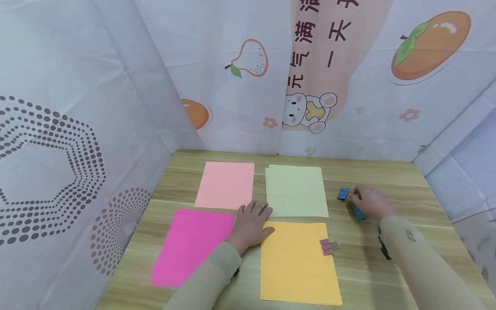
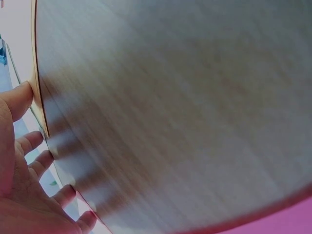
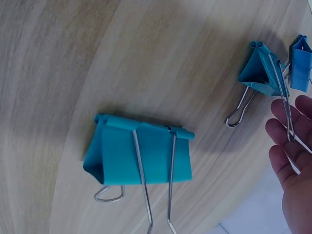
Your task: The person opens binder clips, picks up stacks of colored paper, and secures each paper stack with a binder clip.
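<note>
My left hand [image 1: 249,226] rests with fingers spread amid the paper stacks. Its thumb touches the corner of the yellow paper [image 1: 298,262], and its fingertips reach the edges of the light pink paper [image 1: 224,185] and pale green paper [image 1: 297,191]. At the right, my right hand [image 1: 372,201] pinches the wire handle of a teal binder clip [image 3: 263,73], mostly hidden by the hand in the head view. A second teal binder clip [image 3: 146,153] lies on the table nearer the wrist. Just beyond the fingers sits a blue binder clip [image 1: 343,193].
A pink binder clip [image 1: 327,247] grips the right edge of the yellow stack. Magenta paper [image 1: 190,245] lies at the left, partly behind the left forearm. The wood-grain table [image 1: 407,185] ends at a printed curtain [image 1: 240,107] along the back.
</note>
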Tool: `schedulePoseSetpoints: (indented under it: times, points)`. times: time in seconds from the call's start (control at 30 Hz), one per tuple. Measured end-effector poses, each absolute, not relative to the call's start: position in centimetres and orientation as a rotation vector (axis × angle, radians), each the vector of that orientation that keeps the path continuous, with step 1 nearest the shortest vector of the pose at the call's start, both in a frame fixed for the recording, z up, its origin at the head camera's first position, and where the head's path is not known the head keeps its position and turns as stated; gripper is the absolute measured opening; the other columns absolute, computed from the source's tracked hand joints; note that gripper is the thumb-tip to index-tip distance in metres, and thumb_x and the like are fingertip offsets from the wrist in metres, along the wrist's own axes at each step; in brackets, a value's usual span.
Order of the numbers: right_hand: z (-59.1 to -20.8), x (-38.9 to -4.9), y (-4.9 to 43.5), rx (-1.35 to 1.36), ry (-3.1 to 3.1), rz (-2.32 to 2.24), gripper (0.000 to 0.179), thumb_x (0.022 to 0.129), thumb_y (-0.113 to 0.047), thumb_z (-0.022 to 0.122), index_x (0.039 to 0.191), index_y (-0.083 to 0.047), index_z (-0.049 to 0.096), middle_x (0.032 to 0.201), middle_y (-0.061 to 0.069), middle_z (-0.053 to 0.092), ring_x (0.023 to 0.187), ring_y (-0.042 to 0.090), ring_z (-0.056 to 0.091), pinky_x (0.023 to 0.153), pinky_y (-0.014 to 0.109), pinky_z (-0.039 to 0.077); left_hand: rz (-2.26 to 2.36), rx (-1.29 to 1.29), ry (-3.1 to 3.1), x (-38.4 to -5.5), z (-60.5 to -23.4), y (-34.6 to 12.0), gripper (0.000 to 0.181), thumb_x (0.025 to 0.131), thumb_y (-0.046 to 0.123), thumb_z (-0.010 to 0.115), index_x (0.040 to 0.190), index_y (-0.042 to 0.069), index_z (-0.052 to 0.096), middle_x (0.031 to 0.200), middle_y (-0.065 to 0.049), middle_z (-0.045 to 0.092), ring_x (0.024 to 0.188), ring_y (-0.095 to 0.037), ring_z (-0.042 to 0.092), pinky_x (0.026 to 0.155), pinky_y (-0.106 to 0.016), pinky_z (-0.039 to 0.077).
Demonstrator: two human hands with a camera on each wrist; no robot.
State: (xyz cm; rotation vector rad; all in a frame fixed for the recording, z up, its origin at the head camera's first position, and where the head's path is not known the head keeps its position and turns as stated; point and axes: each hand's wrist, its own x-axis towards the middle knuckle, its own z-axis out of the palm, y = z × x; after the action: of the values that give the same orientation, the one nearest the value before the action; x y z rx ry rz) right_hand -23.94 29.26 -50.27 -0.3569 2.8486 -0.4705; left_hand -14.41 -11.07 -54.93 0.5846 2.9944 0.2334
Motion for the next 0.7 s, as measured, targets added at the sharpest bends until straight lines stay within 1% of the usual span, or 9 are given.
schedulePoseSetpoints:
  times: [0.13,0.33,0.53,0.7]
  points:
    - [-50.45,-24.01,29.57,-0.341,2.836,-0.486,0.044,0.106,-0.031,0.047,0.116,0.011,0.059,0.093,0.02,0.069,0.074,0.026,0.063,0.07,0.05,0.053,0.236,0.581,2.988,-14.41,-54.87,-11.05,0.06,0.098,0.056,0.058,0.15,0.026,0.048,0.159,0.0,0.041,0.147,-0.038,0.034,0.115,-0.063,0.028]
    - [-50.4,-23.86,29.81,-0.345,2.83,-0.508,0.041,0.107,-0.031,0.044,0.11,0.006,0.06,0.084,0.011,0.065,0.068,0.022,0.055,0.063,0.041,0.049,0.232,0.592,3.007,-14.27,-54.83,-11.04,0.06,0.098,0.055,0.058,0.149,0.026,0.048,0.158,0.0,0.042,0.146,-0.038,0.036,0.114,-0.063,0.029]
    - [-50.34,-23.58,29.82,-0.337,2.833,-0.517,0.035,0.107,-0.029,0.043,0.103,0.002,0.06,0.08,0.008,0.062,0.066,0.021,0.051,0.061,0.037,0.044,0.212,0.581,2.994,-14.27,-54.61,-10.98,0.06,0.098,0.057,0.058,0.149,0.026,0.048,0.158,0.001,0.042,0.147,-0.038,0.035,0.114,-0.063,0.029]
    - [-50.44,-23.53,29.8,-0.336,2.837,-0.529,0.034,0.107,-0.028,0.044,0.103,0.002,0.06,0.08,0.008,0.063,0.066,0.02,0.052,0.061,0.036,0.044,0.204,0.58,2.995,-14.24,-54.46,-10.95,0.06,0.098,0.057,0.058,0.149,0.026,0.049,0.158,0.001,0.043,0.147,-0.038,0.035,0.113,-0.062,0.03]
